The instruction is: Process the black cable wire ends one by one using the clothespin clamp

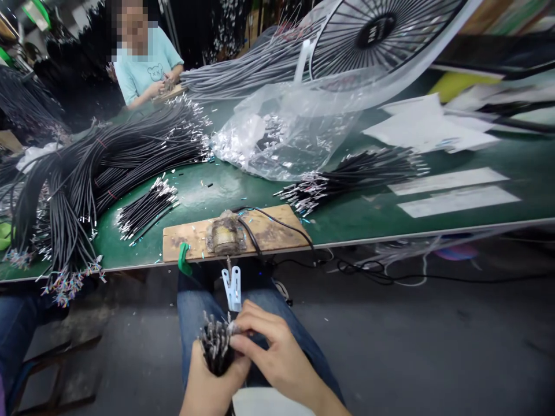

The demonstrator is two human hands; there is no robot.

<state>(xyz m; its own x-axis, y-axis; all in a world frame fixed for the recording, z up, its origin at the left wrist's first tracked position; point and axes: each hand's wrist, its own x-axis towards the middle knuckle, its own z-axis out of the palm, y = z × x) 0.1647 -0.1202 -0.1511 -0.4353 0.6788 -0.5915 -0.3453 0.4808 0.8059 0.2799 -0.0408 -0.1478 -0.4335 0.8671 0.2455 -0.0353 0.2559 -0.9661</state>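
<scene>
At the bottom centre of the frame, my left hand (212,378) is wrapped round a bundle of black wires (217,349), clamping it with the thumb across the front. Its long axis runs up the frame, bare tips toward the top. My right hand (277,346) comes in from the lower right, thumb and forefinger at the bundle's upper right edge; blur hides whether they have closed on a single tip, so I cannot tell. The right is the nearer hand to those edge tips, the left having the body of the bundle lower down. Just above my right fingertips and the tips, slightly right of the bundle, is a pale blue peg (235,294), in line with a metal rod (229,263) below a lumpy unit (225,236). That sits on a wooden board (281,222) at mid-frame, at the edge of the green table (195,190).
</scene>
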